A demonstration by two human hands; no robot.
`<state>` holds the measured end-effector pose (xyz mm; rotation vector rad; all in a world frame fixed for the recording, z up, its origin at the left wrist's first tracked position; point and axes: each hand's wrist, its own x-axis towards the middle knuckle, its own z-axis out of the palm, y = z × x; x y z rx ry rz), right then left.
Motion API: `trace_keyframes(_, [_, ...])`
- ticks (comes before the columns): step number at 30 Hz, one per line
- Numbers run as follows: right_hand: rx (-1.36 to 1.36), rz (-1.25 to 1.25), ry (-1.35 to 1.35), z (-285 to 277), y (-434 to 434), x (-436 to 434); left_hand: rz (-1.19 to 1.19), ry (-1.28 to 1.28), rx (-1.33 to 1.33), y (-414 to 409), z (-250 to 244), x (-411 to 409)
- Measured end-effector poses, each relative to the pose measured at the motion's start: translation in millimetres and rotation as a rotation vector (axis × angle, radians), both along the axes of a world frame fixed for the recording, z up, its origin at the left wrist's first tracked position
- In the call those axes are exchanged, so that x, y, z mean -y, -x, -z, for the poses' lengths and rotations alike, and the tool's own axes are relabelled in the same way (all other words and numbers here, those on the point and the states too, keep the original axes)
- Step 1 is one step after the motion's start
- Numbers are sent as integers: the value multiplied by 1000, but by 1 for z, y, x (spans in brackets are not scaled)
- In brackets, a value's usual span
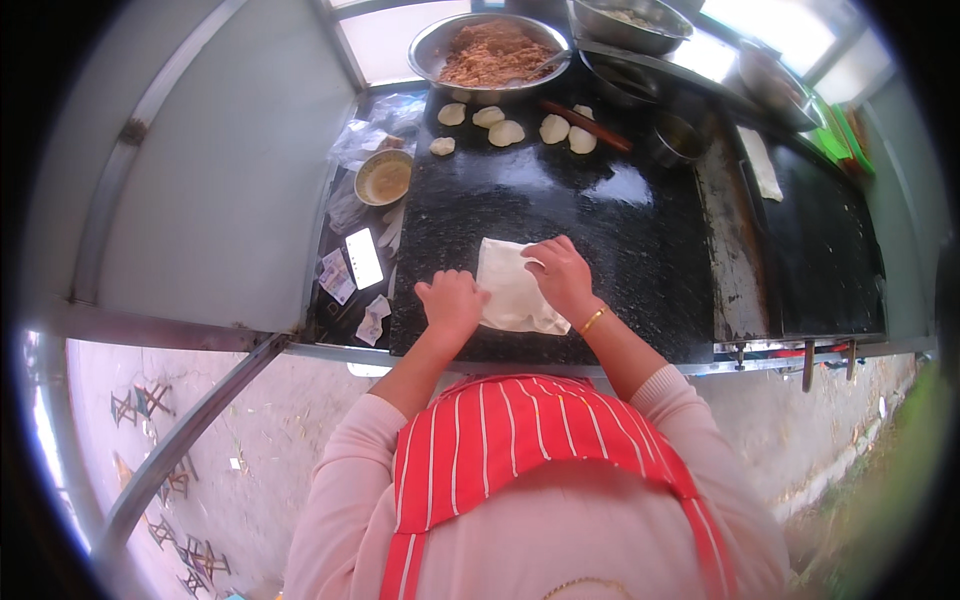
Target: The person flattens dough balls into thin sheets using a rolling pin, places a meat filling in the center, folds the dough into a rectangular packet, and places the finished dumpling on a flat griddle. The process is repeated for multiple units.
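A flat, roughly rectangular sheet of white dough (510,289) lies on the black stone worktop (637,285) before me. My left hand (454,300) grips its left edge, fingers curled and thumb against the dough. On the opposite side, my right hand (562,274) bends over the upper right part, with the dough's edge at its thumb and fingertips. That palm hides part of the right edge. The lower right corner of the sheet looks wavy and uneven.
Several dough balls (506,133) and a wooden rolling pin (586,126) lie behind, before a metal basin of minced filling (491,56). Left are a bowl (384,178), a phone (364,259) and a banknote (337,276). A dough strip (760,163) rests on the right-hand griddle (825,247).
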<state>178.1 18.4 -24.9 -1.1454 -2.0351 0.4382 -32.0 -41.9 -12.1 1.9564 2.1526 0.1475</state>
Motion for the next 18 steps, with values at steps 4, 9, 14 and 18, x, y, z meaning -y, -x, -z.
trace_keyframes(4, [64,-193,-36,5,29,-21,-55,71,26,-3,3,3])
trace_keyframes(9, [146,-355,-47,2,43,-37,-157,-23,79,-14,12,10])
trace_keyframes(14, [161,-478,-31,8,45,-46,-285,79,138,-17,4,17])
trace_keyframes(18, [137,-539,-73,8,43,-53,-226,-85,138,-19,11,23])
